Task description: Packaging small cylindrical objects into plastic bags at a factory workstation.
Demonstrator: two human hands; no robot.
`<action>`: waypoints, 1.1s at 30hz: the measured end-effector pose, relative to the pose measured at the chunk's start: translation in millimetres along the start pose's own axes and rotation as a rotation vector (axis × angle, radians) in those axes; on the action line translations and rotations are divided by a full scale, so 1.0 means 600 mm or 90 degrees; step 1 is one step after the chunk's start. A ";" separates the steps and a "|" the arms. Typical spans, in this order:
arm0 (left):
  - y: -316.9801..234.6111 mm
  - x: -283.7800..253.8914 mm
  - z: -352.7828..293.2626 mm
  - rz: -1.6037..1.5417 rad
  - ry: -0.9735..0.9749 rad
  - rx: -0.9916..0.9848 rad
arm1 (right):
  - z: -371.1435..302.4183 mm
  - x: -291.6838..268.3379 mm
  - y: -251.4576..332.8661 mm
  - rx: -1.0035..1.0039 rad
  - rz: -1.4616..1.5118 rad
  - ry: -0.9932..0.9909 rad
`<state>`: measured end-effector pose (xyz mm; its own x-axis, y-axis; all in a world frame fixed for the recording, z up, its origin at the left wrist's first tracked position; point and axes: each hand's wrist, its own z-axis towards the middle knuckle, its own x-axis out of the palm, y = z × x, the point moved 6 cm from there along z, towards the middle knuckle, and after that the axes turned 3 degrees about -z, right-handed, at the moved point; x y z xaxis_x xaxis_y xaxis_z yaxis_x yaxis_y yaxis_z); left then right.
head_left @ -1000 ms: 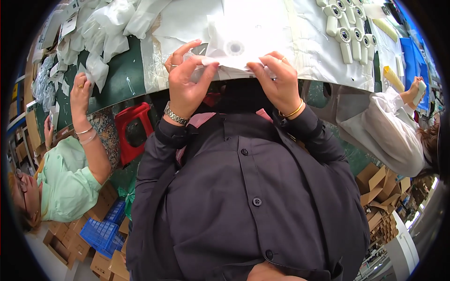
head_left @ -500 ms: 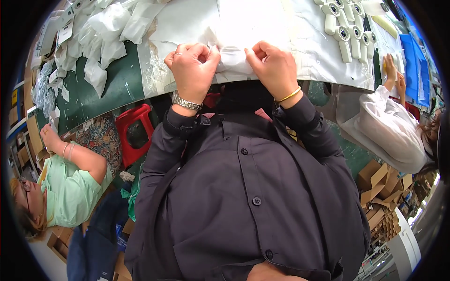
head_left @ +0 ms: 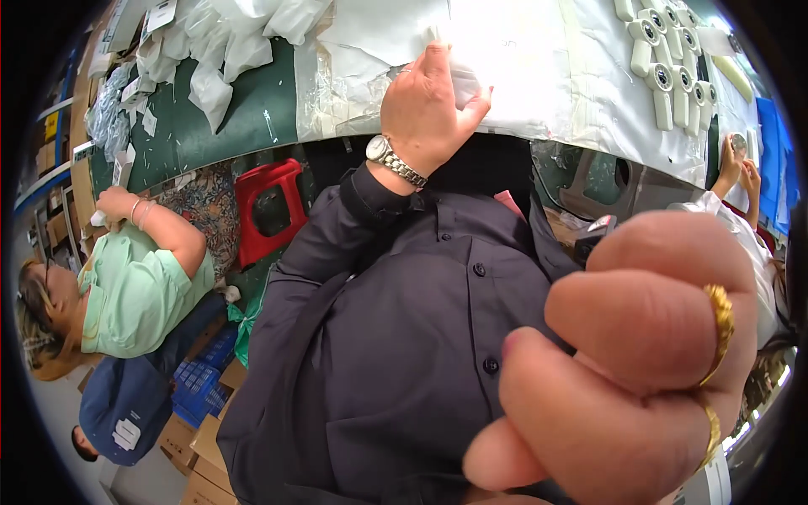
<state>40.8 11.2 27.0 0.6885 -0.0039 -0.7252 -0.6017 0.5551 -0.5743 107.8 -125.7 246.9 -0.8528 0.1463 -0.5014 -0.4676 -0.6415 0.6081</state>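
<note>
White, filmy wrapping forms the packet [head_left: 465,82] near the front edge of the table [head_left: 181,114], around the middle of the worker's side. The part in view slants from a crumpled tip on the far side, slightly to the left, down toward the near right; fingers cover too much to settle its long axis. The left hand [head_left: 431,108], with a metal watch [head_left: 396,160] at its wrist, lies over it with thumb and forefinger spread; whether it grips I cannot tell. The right hand [head_left: 648,345] is well apart from the left, raised close to the camera, fingers curled and ringed in gold; whether anything is inside is hidden. It blocks much of the lower right.

To the packet's right, pale handheld fans [head_left: 663,82] sit clustered, the nearer ones with round heads away from the worker and handles toward the near edge. Translucent bags [head_left: 231,42] heap at the left.

White sheeting [head_left: 539,93], taped and creased, covers the table's middle over dark green. Beyond are a red stool [head_left: 259,215], blue crates [head_left: 204,383], cardboard boxes [head_left: 210,446], and co-workers in mint [head_left: 139,295], navy [head_left: 139,404] and white.
</note>
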 end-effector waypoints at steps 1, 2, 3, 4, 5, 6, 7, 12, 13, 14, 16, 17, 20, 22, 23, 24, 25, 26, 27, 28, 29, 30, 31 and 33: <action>0.003 -0.001 -0.001 -0.031 0.011 -0.036 | 0.008 0.004 -0.012 0.016 -0.001 0.008; 0.006 -0.004 -0.002 -0.063 0.021 -0.073 | 0.017 0.012 -0.015 0.032 -0.003 0.016; 0.021 -0.012 -0.012 -0.081 0.024 -0.121 | 0.039 0.062 0.035 0.039 0.012 0.029; 0.019 -0.018 -0.012 -0.092 0.028 -0.113 | 0.051 0.061 -0.001 0.063 -0.001 0.033; 0.030 -0.025 -0.014 -0.219 0.027 -0.171 | 0.055 0.055 0.003 0.078 -0.007 0.038; 0.042 -0.032 -0.016 -0.345 0.026 -0.228 | 0.063 0.065 0.032 0.093 -0.012 0.043; 0.057 -0.040 -0.025 -0.468 0.021 -0.289 | 0.065 0.064 0.031 0.104 -0.011 0.052; 0.130 -0.156 -0.050 -0.468 -0.205 -0.246 | 0.090 0.067 0.010 0.146 0.014 0.075; 0.147 -0.187 -0.054 -0.394 -0.270 -0.225 | 0.089 0.058 -0.010 0.155 0.022 0.077; 0.175 -0.205 -0.054 -0.384 -0.273 -0.220 | 0.081 0.042 -0.018 0.166 0.030 0.079; 0.253 -0.295 -0.100 -0.143 -0.440 -0.237 | 0.026 -0.016 -0.008 0.160 0.072 0.110; 0.279 -0.318 -0.098 -0.139 -0.446 -0.230 | 0.038 -0.013 -0.009 0.169 0.073 0.113; 0.374 -0.367 -0.086 0.163 -0.461 -0.358 | 0.005 -0.024 -0.089 0.035 0.007 0.057; 0.471 -0.411 -0.123 0.311 -0.432 -0.332 | -0.021 -0.003 -0.134 -0.057 -0.022 0.059; 0.522 -0.432 -0.140 0.373 -0.422 -0.274 | -0.035 0.008 -0.151 -0.076 -0.033 0.081; 0.534 -0.412 -0.123 0.345 -0.400 -0.341 | -0.054 0.012 -0.177 -0.046 -0.038 0.071; 0.560 -0.420 -0.122 0.387 -0.369 -0.338 | -0.070 0.015 -0.194 -0.026 -0.032 0.057; 0.586 -0.431 -0.131 0.364 -0.359 -0.307 | -0.083 0.016 -0.211 0.002 -0.063 0.059; 0.585 -0.433 -0.120 0.350 -0.342 -0.330 | -0.096 0.015 -0.231 0.036 -0.093 0.057; 0.586 -0.428 -0.108 0.281 -0.320 -0.365 | -0.113 0.004 -0.248 0.057 -0.134 0.050; 0.582 -0.437 -0.111 0.299 -0.333 -0.363 | -0.126 -0.008 -0.268 0.127 -0.175 0.013; 0.580 -0.439 -0.109 0.318 -0.347 -0.362 | -0.141 -0.021 -0.289 0.196 -0.215 -0.026; 0.546 -0.444 -0.108 0.443 -0.383 -0.300 | -0.155 -0.039 -0.312 0.262 -0.249 -0.066; 0.478 -0.417 -0.086 0.559 -0.417 -0.232 | -0.190 -0.092 -0.371 0.339 -0.356 -0.095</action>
<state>-324.8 128.1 24.0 -0.0113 0.7560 -0.6544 -0.9851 -0.1207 -0.1224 285.5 -76.6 69.1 -0.4628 0.4649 -0.7548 -0.8528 -0.0009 0.5223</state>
